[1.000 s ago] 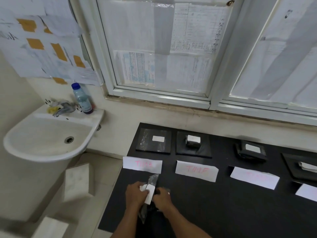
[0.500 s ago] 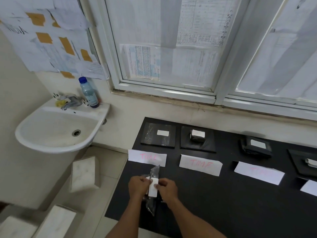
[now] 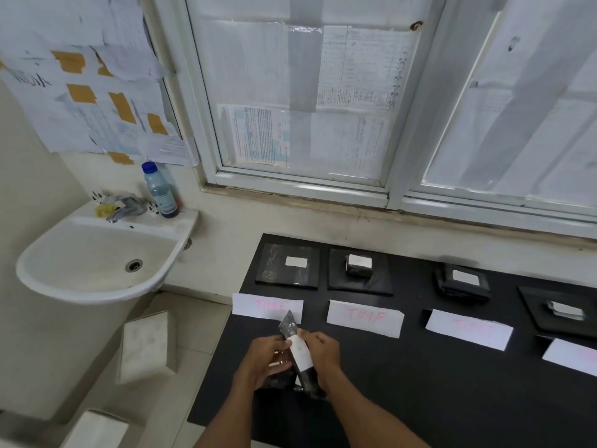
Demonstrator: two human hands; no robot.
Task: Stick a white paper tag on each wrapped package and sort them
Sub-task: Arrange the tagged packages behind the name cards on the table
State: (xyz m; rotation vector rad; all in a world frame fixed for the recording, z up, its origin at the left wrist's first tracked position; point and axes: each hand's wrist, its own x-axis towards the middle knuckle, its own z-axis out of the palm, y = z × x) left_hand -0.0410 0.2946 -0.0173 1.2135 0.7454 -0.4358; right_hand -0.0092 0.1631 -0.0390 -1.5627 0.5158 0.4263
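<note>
Above the near left part of the black table (image 3: 420,383), both hands hold a long dark wrapped package (image 3: 288,324). My left hand (image 3: 263,360) grips its left side. My right hand (image 3: 321,352) grips its right side, fingers on the edge of a white paper tag (image 3: 300,352) that lies on the package. At the back stand several tagged dark packages: a flat one (image 3: 287,266), a second (image 3: 359,268), a third (image 3: 463,281) and a fourth (image 3: 562,310) at the right edge. In front of them lie white paper signs with pink lettering (image 3: 268,306), (image 3: 365,317), (image 3: 468,329), (image 3: 570,355).
A white washbasin (image 3: 93,263) with a tap and a blue-capped bottle (image 3: 160,190) hangs left of the table. White blocks (image 3: 147,345) lie on the floor below it. A papered window (image 3: 307,101) runs behind the table.
The package has tilted, its top now leaning left, and the white tag lies further onto it. The camera has shifted a little; both hands keep their hold.
</note>
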